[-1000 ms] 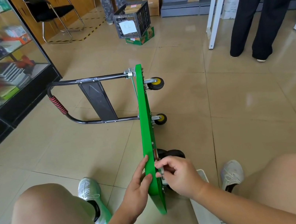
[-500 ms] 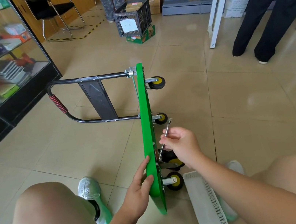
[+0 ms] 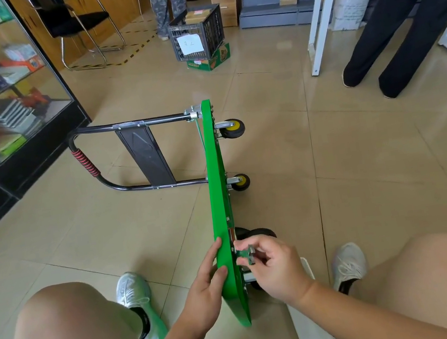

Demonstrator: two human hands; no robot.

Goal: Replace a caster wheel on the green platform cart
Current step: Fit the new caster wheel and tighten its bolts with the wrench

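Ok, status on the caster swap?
Left hand braces green cart deck. Right hand pinches small metal tool by near caster. White basket below forearm, not blocking.

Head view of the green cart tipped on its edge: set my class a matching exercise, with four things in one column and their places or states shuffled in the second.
Column one:
1. left hand
2. right hand
3. dark crate
4. white tray

Column two:
A. stands on a green carton
B. pinches a small metal tool
C. lies on the floor beside the right shoe
D. rests against the green platform

Pairs: 1-D, 2-B, 3-A, 4-C.
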